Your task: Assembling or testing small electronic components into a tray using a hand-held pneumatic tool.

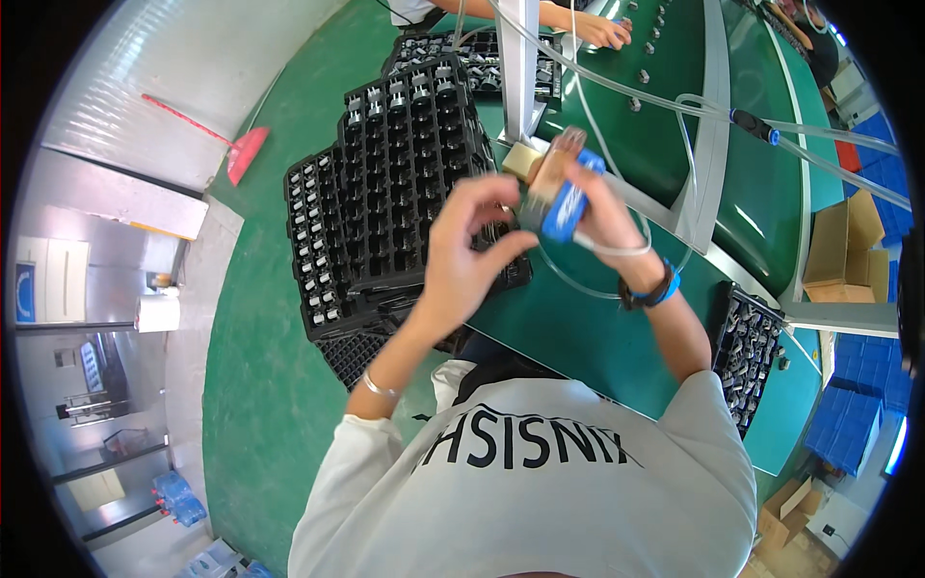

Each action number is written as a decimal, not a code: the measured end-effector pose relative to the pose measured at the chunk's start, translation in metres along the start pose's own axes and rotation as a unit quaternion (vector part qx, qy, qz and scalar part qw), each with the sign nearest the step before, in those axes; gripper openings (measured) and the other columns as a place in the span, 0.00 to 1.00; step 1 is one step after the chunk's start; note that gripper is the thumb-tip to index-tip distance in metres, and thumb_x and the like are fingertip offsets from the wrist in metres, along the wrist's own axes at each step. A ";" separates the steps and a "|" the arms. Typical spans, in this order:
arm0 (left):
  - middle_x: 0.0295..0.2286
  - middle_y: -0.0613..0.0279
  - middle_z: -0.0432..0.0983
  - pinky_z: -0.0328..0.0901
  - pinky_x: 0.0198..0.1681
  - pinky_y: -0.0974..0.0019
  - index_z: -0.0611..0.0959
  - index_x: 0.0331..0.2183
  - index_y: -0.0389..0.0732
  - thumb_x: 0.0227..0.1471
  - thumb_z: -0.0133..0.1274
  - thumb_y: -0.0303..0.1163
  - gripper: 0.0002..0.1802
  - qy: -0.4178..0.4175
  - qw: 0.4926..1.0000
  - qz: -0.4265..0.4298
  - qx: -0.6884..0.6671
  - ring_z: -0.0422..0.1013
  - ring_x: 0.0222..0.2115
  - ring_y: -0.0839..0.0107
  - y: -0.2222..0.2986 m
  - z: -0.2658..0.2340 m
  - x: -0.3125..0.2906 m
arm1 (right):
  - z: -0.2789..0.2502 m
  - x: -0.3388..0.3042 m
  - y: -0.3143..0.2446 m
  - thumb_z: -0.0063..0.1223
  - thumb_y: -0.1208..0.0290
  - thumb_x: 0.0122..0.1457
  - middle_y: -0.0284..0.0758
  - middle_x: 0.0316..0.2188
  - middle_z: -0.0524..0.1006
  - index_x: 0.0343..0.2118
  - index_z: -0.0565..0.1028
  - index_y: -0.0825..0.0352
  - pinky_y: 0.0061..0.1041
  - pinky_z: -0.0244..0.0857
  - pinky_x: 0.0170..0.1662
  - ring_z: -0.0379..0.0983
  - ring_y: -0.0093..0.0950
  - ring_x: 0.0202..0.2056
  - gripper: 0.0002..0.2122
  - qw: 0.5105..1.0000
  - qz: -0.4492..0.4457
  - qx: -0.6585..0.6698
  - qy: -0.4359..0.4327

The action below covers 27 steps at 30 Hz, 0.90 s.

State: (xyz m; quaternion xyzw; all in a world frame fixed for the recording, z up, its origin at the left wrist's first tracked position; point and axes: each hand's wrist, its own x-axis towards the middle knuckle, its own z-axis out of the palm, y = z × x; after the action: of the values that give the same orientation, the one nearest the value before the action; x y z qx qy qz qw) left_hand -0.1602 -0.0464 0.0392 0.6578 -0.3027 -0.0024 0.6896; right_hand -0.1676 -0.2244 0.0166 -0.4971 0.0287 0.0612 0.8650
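My right hand (609, 214) grips a blue hand-held device (567, 205) with a copper-coloured block on its upper side and a thin clear hose running from it. My left hand (464, 246) is at the device's left end, thumb and fingers curved around a small greyish part; blur hides its kind. A pale yellow block (521, 162) is at the device's upper left. Beside my left hand is a stack of black compartment trays (385, 207). Silver cylindrical parts (420, 87) stand in the far rows, and white-topped ones (313, 231) along the left edge; many pockets are bare.
A metal post (520, 72) rises beyond the device, with clear hoses crossing to the right. Small parts lie on a green conveyor (665, 58), where another person's hand (605, 32) reaches. A black tray of parts (747, 352) rests on the green table at right, near an open cardboard box (843, 250).
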 end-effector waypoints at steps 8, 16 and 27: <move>0.32 0.57 0.71 0.63 0.39 0.65 0.76 0.34 0.39 0.44 0.50 0.24 0.10 -0.006 0.887 0.075 0.455 0.69 0.33 0.61 -0.085 -0.117 0.113 | -0.071 0.057 0.029 0.54 0.69 0.49 0.36 0.27 0.72 0.35 0.69 0.72 0.22 0.63 0.37 0.69 0.25 0.28 0.14 0.868 -0.228 -0.433 0.079; 0.30 0.56 0.72 0.63 0.38 0.63 0.76 0.31 0.38 0.40 0.54 0.24 0.10 -0.060 0.824 0.062 0.560 0.69 0.33 0.60 -0.123 -0.124 0.148 | -0.073 0.058 0.040 0.59 0.68 0.45 0.46 0.30 0.71 0.40 0.66 0.70 0.31 0.63 0.36 0.68 0.44 0.32 0.20 0.788 -0.272 -0.549 0.054; 0.30 0.57 0.72 0.64 0.38 0.66 0.75 0.32 0.35 0.46 0.53 0.28 0.10 0.029 0.953 -0.039 0.301 0.70 0.35 0.67 -0.111 -0.141 0.160 | -0.070 0.071 0.043 0.59 0.68 0.47 0.37 0.31 0.71 0.41 0.65 0.70 0.22 0.61 0.41 0.68 0.26 0.32 0.21 0.849 -0.194 -0.489 0.046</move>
State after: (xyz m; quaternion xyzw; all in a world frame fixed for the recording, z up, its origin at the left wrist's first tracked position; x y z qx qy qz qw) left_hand 0.0736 0.0017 0.0113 0.8457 -0.2433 0.0813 0.4680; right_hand -0.1027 -0.2576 -0.0628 -0.8534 -0.0626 -0.1248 0.5023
